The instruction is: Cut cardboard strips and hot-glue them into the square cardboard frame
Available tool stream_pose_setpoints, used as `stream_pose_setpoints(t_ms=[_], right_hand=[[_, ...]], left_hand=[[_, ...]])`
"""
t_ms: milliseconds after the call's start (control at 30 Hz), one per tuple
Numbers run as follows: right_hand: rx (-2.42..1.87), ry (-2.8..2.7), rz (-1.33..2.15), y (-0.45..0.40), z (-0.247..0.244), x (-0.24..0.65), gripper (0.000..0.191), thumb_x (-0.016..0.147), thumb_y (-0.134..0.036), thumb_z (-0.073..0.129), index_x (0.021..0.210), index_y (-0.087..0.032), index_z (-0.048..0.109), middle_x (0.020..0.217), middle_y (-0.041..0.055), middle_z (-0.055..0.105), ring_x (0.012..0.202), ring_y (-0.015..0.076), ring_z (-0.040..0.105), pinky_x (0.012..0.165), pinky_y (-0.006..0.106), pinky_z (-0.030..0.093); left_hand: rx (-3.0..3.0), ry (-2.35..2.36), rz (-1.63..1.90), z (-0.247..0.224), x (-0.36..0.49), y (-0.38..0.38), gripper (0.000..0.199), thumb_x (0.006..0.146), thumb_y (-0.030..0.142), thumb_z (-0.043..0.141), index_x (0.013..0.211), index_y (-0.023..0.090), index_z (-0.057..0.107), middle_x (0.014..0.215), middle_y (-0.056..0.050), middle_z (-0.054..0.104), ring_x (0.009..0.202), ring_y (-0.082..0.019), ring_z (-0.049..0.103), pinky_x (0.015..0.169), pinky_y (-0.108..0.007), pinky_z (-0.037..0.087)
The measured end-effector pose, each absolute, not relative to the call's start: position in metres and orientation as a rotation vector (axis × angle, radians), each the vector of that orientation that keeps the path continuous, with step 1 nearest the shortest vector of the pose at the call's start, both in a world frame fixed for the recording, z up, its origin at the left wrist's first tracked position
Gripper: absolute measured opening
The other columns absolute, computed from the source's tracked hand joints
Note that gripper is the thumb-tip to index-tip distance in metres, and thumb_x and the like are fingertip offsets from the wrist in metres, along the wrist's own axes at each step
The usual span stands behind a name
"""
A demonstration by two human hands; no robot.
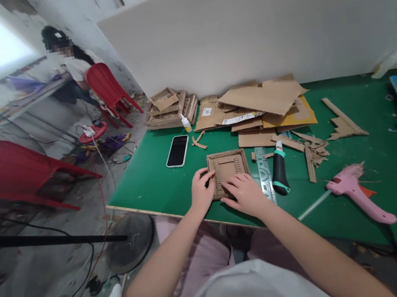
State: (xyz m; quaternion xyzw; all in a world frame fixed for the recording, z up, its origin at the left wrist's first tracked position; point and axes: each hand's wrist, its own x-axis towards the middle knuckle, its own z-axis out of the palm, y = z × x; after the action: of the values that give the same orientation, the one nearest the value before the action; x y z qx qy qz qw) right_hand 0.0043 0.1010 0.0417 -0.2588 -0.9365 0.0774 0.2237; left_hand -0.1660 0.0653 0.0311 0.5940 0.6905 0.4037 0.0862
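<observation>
A shallow square cardboard frame [227, 166] with raised walls lies flat on the table near its front edge. Narrow corrugated strips form an inner border along its left, top and right sides. My left hand [203, 191] grips the frame's left edge, its fingertips reaching over the wall to the left inner strip. Across the lower right part of the frame rests my right hand [243, 192], fingers stretched inside and thumb spread toward the front wall. It covers the lower inner side, so whatever lies under the fingers is hidden.
Right of the frame lie a metal ruler [264, 173], a black-and-green utility knife [280, 169] and a pink glue gun [360, 193]. Behind are cardboard sheets [265, 95], stacked cardboard frames [171, 108], a small glue bottle [186, 122] and a phone [178, 150]. Another person [74, 63] sits far left.
</observation>
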Motion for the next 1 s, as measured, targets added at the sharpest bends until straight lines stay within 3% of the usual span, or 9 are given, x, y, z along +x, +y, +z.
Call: stream_pose_setpoints(t_ms=[333, 567, 733, 833, 1000], right_hand=[[-0.708, -2.615, 0.221, 0.101, 0.04, 0.004, 0.034, 0.084, -0.039, 0.044, 0.105, -0.016, 0.057, 0.096, 0.009, 0.062, 0.09, 0.0212, 0.05, 0.081, 0.038, 0.036], [-0.712, -2.341, 0.2, 0.104, 0.047, 0.017, 0.036, 0.082, -0.034, 0.05, 0.113, -0.017, 0.055, 0.104, 0.0073, 0.063, 0.096, 0.0192, 0.051, 0.087, 0.038, 0.036], [-0.733, -2.405, 0.267, 0.105, 0.048, 0.016, 0.018, 0.08, -0.033, 0.053, 0.087, -0.02, 0.062, 0.088, 0.0022, 0.065, 0.095, 0.0182, 0.051, 0.093, 0.039, 0.033], [-0.76, -2.435, 0.299, 0.106, 0.047, 0.012, 0.015, 0.08, -0.033, 0.052, 0.083, -0.022, 0.062, 0.084, 0.0009, 0.065, 0.094, 0.018, 0.051, 0.093, 0.04, 0.034], [-0.765, -2.425, 0.311, 0.109, 0.047, 0.01, 0.011, 0.08, -0.03, 0.053, 0.083, -0.023, 0.061, 0.082, -0.001, 0.065, 0.092, 0.0177, 0.051, 0.091, 0.039, 0.036]], left_hand=[[1.837, 2.094, 1.147, 0.026, -0.167, 0.067, 0.027, 0.079, 0.013, 0.046, 0.093, 0.02, 0.068, 0.111, -0.007, 0.053, 0.105, -0.018, 0.052, 0.094, -0.039, 0.044], [1.888, 2.079, 1.17, 0.037, -0.169, 0.062, 0.029, 0.084, 0.018, 0.043, 0.105, 0.021, 0.062, 0.122, -0.006, 0.056, 0.122, -0.021, 0.042, 0.099, -0.045, 0.039], [2.415, 1.826, 0.703, 0.053, -0.173, 0.064, 0.03, 0.083, 0.02, 0.044, 0.107, 0.02, 0.061, 0.117, -0.005, 0.06, 0.126, -0.025, 0.038, 0.107, -0.053, 0.021], [2.527, 1.689, 0.508, 0.069, -0.18, 0.072, 0.029, 0.083, 0.021, 0.043, 0.105, 0.018, 0.062, 0.113, -0.008, 0.062, 0.119, -0.025, 0.046, 0.105, -0.051, 0.026], [2.63, 1.482, 0.255, 0.087, -0.194, 0.09, 0.029, 0.079, 0.013, 0.044, 0.1, 0.021, 0.062, 0.114, -0.006, 0.061, 0.119, -0.028, 0.045, 0.1, -0.051, 0.034]])
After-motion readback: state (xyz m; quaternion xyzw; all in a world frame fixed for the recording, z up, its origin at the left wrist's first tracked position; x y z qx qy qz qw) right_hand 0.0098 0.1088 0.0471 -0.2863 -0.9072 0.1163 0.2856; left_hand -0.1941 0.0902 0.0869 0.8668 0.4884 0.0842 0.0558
